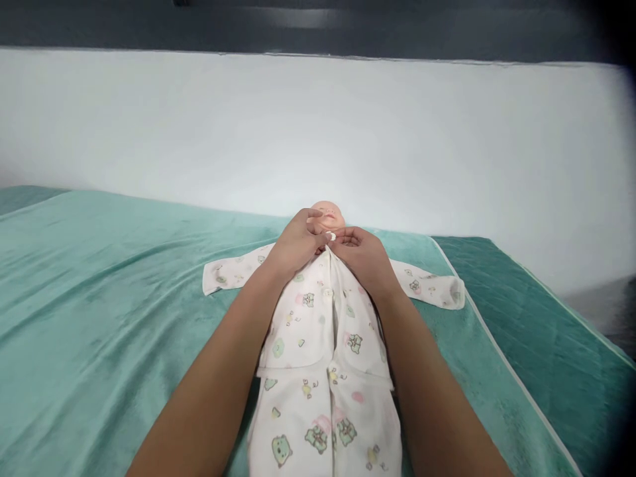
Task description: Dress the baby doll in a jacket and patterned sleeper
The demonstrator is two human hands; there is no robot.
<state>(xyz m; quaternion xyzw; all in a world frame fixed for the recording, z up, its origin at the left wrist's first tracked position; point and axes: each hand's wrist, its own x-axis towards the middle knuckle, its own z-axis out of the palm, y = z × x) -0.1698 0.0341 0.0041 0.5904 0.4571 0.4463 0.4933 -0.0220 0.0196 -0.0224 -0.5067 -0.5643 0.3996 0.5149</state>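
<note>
A baby doll (328, 211) lies on its back, dressed in a white long-sleeved top (298, 328) printed with small bears. Just below the doll's chin, my left hand (299, 242) pinches the top's front edge by a white button (330, 236). My right hand (362, 255) grips the opposite edge, its fingertips close to the same button. Whether the button is through its hole cannot be made out. Lower on the front, another button (327, 292) shows, and the two front edges part slightly. Matching white pants (298, 424) cover the doll's legs.
A light green blanket (149, 278) with soft folds lies under the doll. To the right, a darker green quilted cover (541, 344) shows beyond its pale edge. A white wall (248, 132) rises behind the doll, with a dark band (298, 26) above.
</note>
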